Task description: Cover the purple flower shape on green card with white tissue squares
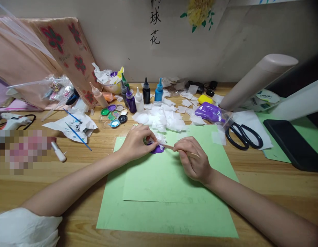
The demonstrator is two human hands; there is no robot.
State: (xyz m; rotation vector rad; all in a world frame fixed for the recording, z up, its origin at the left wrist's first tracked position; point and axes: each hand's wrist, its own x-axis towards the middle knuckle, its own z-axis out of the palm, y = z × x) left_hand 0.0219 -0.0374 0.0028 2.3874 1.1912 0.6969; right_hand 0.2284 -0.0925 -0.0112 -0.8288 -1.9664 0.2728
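Near the top of the green paper (159,216) lies a flat purple piece (158,150), which looks like soft clay, with crumpled white tissue on it. My left hand (137,142) is over its left side, thumb and forefinger pinched on a bit of white tissue paper (161,147). My right hand (193,159) is closed around a flat wooden stick (169,146), whose tip reaches the tissue by my left fingertips. Just beyond my hands sits a heap of white tissue squares (161,118). My fingers partly hide the purple piece.
Paint bottles (130,101) and a paint palette (114,115) stand behind. Left are two blue brushes (79,132) on stained tissue and a glue gun (16,121). Right are a purple clay packet (209,112), black-handled scissors (243,137), a phone-like black slab (293,144) and a tall tube (259,80).
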